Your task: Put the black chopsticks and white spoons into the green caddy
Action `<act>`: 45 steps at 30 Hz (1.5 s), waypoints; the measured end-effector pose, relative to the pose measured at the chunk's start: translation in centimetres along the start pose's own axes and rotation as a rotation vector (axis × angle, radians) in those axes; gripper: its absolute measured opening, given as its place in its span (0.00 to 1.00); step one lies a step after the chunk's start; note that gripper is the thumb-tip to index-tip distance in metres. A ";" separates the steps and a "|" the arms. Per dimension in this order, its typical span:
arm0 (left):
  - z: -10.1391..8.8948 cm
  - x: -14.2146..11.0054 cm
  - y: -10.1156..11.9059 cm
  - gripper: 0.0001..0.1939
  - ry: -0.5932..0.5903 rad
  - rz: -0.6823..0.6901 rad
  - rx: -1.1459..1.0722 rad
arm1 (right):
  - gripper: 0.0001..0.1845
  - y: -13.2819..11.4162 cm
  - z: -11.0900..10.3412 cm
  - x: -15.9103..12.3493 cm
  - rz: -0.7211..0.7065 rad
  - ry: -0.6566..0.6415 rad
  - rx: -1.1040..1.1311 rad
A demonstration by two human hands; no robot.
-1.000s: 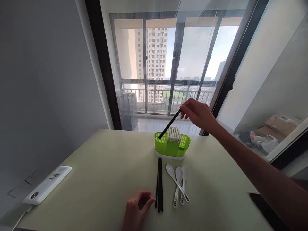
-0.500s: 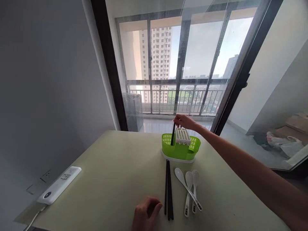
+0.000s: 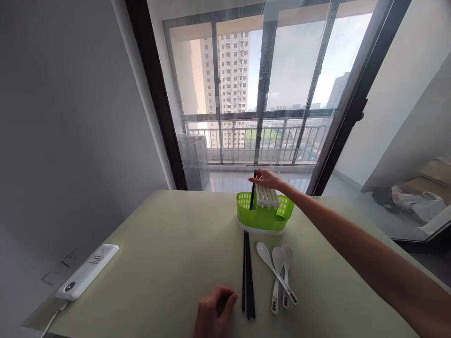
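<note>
At the green basket (image 3: 264, 219), my right hand (image 3: 268, 179) is beside the top of a dark chopstick (image 3: 252, 195). The chopstick stands upright in the basket's left part. My right thumb sticks out leftward across it, apart from the fingers, and the grip looks loosened. My left hand (image 3: 214, 310) rests on the table, loosely curled with nothing in it. Just right of it lie several dark chopsticks (image 3: 249, 277). Farther right are three white spoons, one spoon (image 3: 273, 270) crossing over another spoon (image 3: 277, 277), with a third spoon (image 3: 287, 270) alongside.
A white slatted rack (image 3: 267, 196) sits in the middle of the basket. On the table's (image 3: 169, 244) left edge lies a white power strip (image 3: 88, 271) with a cable. Beyond the table is a glass door with a dark frame (image 3: 158, 94). Bags (image 3: 428, 206) lie on the floor at right.
My right thumb has moved out to the left, and the chopstick's top now shows above it. My left hand has stayed in place. The view has shifted slightly.
</note>
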State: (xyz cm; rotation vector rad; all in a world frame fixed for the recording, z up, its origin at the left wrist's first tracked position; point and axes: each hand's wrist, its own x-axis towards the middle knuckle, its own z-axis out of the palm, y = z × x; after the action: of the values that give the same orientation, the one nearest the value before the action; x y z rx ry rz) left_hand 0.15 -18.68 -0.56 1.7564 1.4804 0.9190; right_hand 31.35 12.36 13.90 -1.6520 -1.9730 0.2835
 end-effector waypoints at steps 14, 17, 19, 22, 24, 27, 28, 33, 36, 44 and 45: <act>-0.3 0.0 0.5 0.18 -0.025 -0.002 0.042 | 0.41 -0.5 1.0 -2.8 0.006 0.064 0.102; -0.1 0.1 0.5 0.18 -0.027 0.003 0.053 | 0.39 -1.2 0.7 -4.4 0.004 0.184 0.145; 0.4 0.4 0.6 0.17 -0.025 0.004 0.083 | 0.34 -2.1 0.4 -6.3 0.004 0.297 0.167; 1.6 1.3 1.0 0.16 -0.025 -0.017 0.206 | 0.25 -3.8 0.1 -10.2 -0.024 0.415 0.196; 2.5 2.0 1.5 0.14 -0.035 -0.016 0.327 | 0.21 -5.2 -0.2 -13.1 -0.066 0.434 0.214; 3.4 3.0 2.2 0.11 -0.058 0.039 0.491 | 0.14 -7.1 -1.0 -16.9 -0.227 0.425 0.247; 3.5 3.2 2.4 0.11 -0.065 0.056 0.531 | 0.13 -7.7 -1.3 -18.0 -0.266 0.407 0.242; 3.4 3.2 2.9 0.12 -0.071 0.057 0.619 | 0.12 -9.1 -2.6 -21.5 -0.381 0.299 0.226; 2.8 2.9 3.0 0.11 -0.066 0.034 0.653 | 0.12 -9.1 -3.1 -23.1 -0.427 0.225 0.225; -0.8 4.3 3.4 0.11 -0.140 -0.014 0.888 | 0.12 -8.7 -3.3 -27.1 -0.514 0.039 0.119; -1.0 4.6 3.5 0.12 -0.143 -0.010 0.937 | 0.12 -8.7 -3.3 -27.5 -0.534 0.008 0.104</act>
State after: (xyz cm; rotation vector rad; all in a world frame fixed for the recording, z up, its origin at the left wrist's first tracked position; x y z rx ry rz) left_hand 1.66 -14.59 3.35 2.3626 1.9803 0.0286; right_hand 28.42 -16.48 13.42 -1.0076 -2.2593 0.1698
